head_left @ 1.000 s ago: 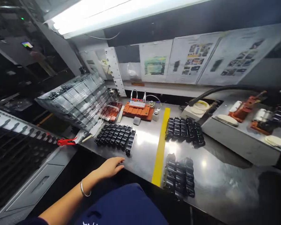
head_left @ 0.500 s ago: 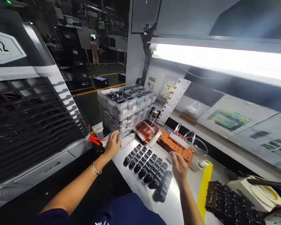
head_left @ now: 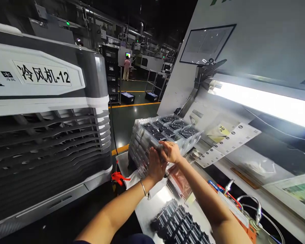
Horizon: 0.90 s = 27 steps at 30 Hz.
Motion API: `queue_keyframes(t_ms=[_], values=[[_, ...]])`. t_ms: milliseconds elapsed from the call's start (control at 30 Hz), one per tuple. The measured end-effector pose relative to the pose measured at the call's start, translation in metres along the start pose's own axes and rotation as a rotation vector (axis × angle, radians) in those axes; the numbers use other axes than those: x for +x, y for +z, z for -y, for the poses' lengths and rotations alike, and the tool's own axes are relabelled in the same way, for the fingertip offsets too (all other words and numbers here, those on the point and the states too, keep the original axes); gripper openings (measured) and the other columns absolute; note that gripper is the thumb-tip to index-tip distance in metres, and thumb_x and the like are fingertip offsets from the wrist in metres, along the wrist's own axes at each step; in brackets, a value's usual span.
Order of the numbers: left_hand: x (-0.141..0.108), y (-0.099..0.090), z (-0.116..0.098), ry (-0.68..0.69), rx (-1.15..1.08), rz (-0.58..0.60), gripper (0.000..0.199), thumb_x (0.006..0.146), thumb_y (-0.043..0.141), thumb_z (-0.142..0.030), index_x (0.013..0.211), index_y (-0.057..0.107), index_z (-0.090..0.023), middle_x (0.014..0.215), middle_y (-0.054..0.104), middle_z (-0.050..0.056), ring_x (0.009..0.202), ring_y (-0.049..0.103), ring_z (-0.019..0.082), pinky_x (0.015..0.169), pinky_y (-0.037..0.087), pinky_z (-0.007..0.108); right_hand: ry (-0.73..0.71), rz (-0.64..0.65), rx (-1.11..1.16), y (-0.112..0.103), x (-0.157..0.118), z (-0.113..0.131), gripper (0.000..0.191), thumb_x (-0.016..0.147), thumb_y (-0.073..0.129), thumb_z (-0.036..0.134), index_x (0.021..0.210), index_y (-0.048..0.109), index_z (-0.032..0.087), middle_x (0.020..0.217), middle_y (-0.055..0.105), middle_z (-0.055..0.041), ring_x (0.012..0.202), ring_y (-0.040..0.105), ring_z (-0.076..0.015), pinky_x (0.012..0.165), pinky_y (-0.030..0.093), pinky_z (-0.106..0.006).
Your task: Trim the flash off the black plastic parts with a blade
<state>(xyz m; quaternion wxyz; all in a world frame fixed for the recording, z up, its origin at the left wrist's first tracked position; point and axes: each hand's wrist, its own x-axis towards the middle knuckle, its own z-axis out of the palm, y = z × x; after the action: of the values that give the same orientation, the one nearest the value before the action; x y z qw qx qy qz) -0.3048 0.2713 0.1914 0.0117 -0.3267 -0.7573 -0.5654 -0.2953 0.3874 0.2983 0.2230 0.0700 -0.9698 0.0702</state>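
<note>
A stack of clear plastic trays (head_left: 139, 149) stands at the far end of the bench, its top tray filled with black molded parts (head_left: 154, 130). My left hand (head_left: 156, 166) lies against the near side of the stack, fingers stretched upward. Beside it, my right hand (head_left: 170, 152) curls its fingers over the near rim of the top tray. Rows of black ribbed parts (head_left: 181, 222) lie on the metal bench below my forearms. Some fingertips are hidden, and the tray edge is partly covered by my hands.
Left of the bench stands a large air cooler (head_left: 51, 135). A red-handled air gun (head_left: 120, 177) hangs at the bench edge. Right of the stack are a reddish-brown packet (head_left: 180, 183), a metal-lidded jar (head_left: 196, 154) and an orange fixture (head_left: 251, 232). A person (head_left: 126, 67) stands far off.
Both hands have reached the tray stack; my right hand came across from beside the orange fixture. The view has turned left, showing more of the air cooler.
</note>
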Motion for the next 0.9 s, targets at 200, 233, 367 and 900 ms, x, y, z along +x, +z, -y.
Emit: queue_keyframes(t_ms=[200,233,367,900], values=[[0.0,-0.007,-0.005,-0.043,-0.209,-0.028,0.077,0.081,0.056,-0.048,0.143,0.035,-0.006,0.156,0.019,0.021,0.145,0.002,0.035,0.116,0.009,0.059,0.065,-0.107,0.037,-0.03,0.034,-0.013,0.033,0.076,0.043,0.03,0.097,0.066,0.018,0.068,0.066,-0.0039,0.062,0.062,-0.0177,0.064,0.047,-0.027],[-0.001,-0.011,-0.008,-0.028,-0.207,-0.039,0.077,0.08,0.057,-0.047,0.142,0.037,-0.005,0.155,0.021,0.022,0.145,0.005,0.036,0.117,0.01,0.058,0.093,-0.146,0.028,-0.037,0.043,-0.015,0.032,0.077,0.042,0.031,0.093,0.066,0.018,0.063,0.064,-0.0029,0.057,0.059,-0.0166,0.061,0.046,-0.027],[0.004,-0.044,-0.029,-0.076,-0.275,-0.001,0.076,0.081,0.058,-0.05,0.142,0.037,-0.008,0.153,0.027,0.022,0.144,0.017,0.035,0.118,0.012,0.053,0.12,-0.285,0.02,-0.065,0.072,-0.017,0.032,0.078,0.038,0.032,0.083,0.067,0.018,0.052,0.057,-0.0005,0.048,0.052,-0.0145,0.054,0.041,-0.026],[-0.008,-0.134,-0.107,-0.831,-0.891,-0.109,0.02,0.068,0.064,-0.02,0.083,0.051,-0.017,0.063,0.06,-0.001,0.061,0.066,0.019,0.055,0.054,0.029,-0.277,0.026,0.234,-0.106,-0.023,0.075,0.032,0.089,0.054,0.047,0.107,0.061,0.022,0.093,0.069,-0.0065,0.084,0.064,-0.0196,0.074,0.051,-0.032]])
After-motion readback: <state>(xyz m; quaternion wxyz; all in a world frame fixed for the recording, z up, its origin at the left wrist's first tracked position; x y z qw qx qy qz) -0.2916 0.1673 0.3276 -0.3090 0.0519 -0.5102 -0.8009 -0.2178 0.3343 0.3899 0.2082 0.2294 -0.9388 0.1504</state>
